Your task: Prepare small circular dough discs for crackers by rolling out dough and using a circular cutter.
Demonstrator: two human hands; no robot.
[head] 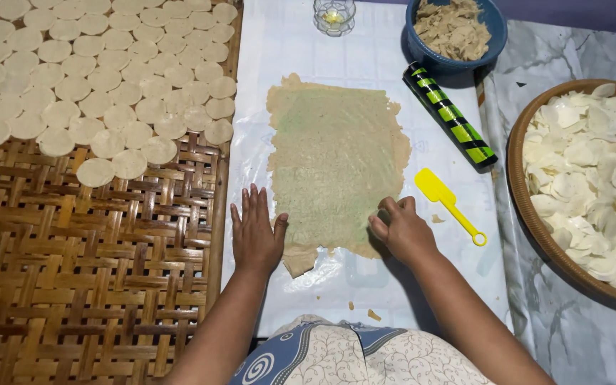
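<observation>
Head view: one camera, looking down at the work surface.
Dough sheet (336, 160): rolled thin, tan with a greenish middle, lying on the white plastic sheet (279, 43) near its front edge.
Left hand (257, 232): flat, fingers together and stretched, pressing the plastic just beside the dough's front-left corner.
Right hand (401, 228): fingers curled tight at the dough's front-right corner; what they pinch I cannot tell.
Doing it well: I'd keep the left palm steady so the sheet cannot slide.
Nearby: yellow plastic tool (447, 203) and green-black striped roller (449, 117) to the right.
Woven tray (94, 271): dough rounds (101, 78) fill its far half.
Basket (518, 192): pale cut discs.
</observation>
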